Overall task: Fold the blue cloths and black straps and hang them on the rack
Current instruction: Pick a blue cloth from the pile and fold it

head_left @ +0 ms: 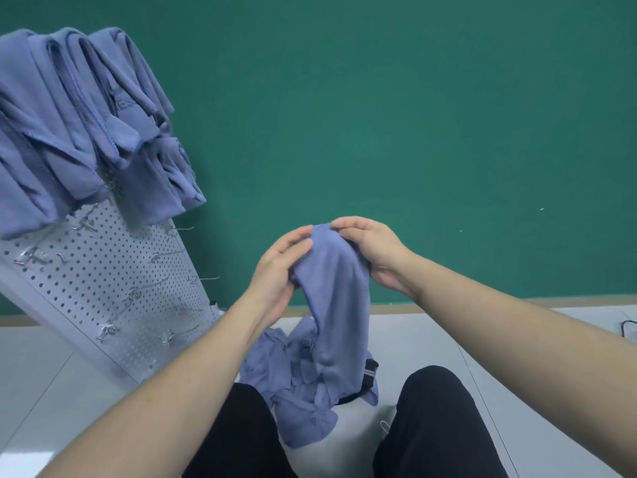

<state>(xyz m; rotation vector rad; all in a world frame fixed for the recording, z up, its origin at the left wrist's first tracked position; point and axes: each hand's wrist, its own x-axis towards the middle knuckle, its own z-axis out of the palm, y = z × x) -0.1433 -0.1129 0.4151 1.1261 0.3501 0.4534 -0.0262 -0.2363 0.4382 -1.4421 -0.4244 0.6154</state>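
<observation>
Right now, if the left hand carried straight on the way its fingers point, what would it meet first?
The left hand points up and right into the blue cloth it already grips; just beyond is the right hand. Depth is unclear.

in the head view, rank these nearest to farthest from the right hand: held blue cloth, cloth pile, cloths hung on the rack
1. Held blue cloth, in the right hand itself.
2. Cloth pile, below, between the knees.
3. Hung cloths, far upper left on the rack.

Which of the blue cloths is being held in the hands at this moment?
The blue cloth gripped at its top by the left hand and right hand; the others hang on the pegboard rack or lie piled below.
</observation>
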